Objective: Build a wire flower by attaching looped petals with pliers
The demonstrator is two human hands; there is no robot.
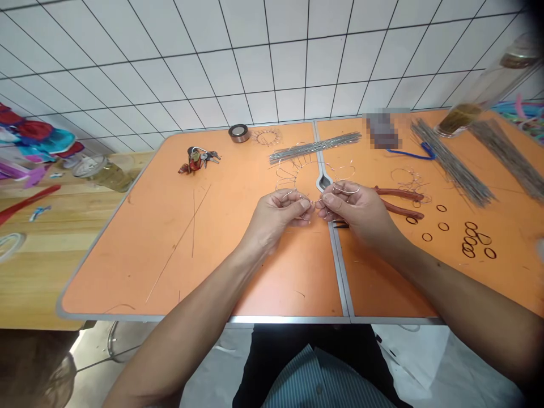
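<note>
My left hand point(287, 212) pinches one end of a thin looped wire ring point(293, 173), thumb against the fingers. My right hand point(351, 207) is closed on the other end of the same wire, close beside the left. The wire's round loops fan out above both hands over the orange table point(238, 272). Red-handled pliers point(402, 212) lie partly under my right hand, their dark tip showing to its left. Just behind the right hand is a grey-white metal table fitting point(324, 180) on the seam.
A bundle of wires point(314, 148) lies behind my hands, with more wire bundles point(453, 164) to the right. Several dark rings point(470, 241) rest at right. A tape roll point(239, 134), keys point(204, 157) and loose wires point(178, 241) are at left. A clear bottle point(463, 116) leans back right.
</note>
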